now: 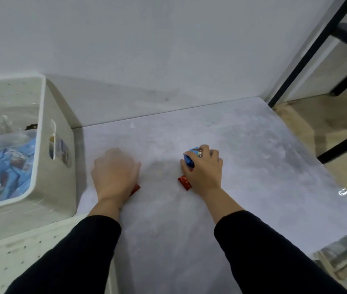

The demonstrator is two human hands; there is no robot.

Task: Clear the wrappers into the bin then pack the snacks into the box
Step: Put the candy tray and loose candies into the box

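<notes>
My right hand [203, 170] lies on the grey table [253, 166], its fingers curled round a blue snack packet [189, 159]. A red snack packet [184, 182] sticks out from under its palm. My left hand [114, 171], blurred, covers another red packet [135, 189] of which only a corner shows; whether it grips the packet I cannot tell. At the left stands a white box [41, 145] holding several blue snack packets [9, 166] and clear wrapping.
The box sits on a white perforated board [9, 262] at the near left. A white wall runs behind the table. Black metal frame legs [308, 54] and wooden floor [338, 124] lie beyond the table's right edge.
</notes>
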